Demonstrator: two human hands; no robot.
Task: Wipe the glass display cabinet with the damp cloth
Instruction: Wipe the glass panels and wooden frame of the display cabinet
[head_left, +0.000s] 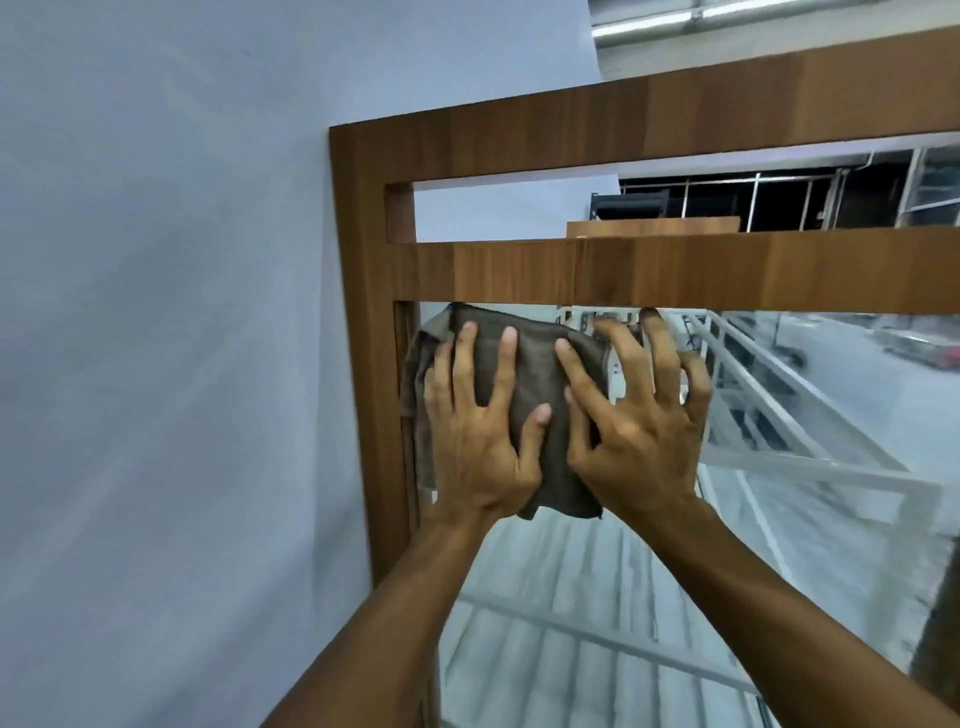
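A brown folded cloth (535, 374) lies flat against the glass pane (597, 587) of the wooden display cabinet (363, 312), in the pane's upper left corner just under the frame's cross rail (675, 273). My left hand (480, 415) presses on the cloth's left part with fingers spread. My right hand (631, 415) covers the cloth's right edge, its fingers spread; the outer ones touch bare glass up by the rail. The glass reflects railings and a floor.
A pale blue-white wall (171, 364) stands close on the left of the cabinet frame. Above the cross rail is a narrow upper pane (519, 213) under the top rail (623, 119). The glass extends right and down.
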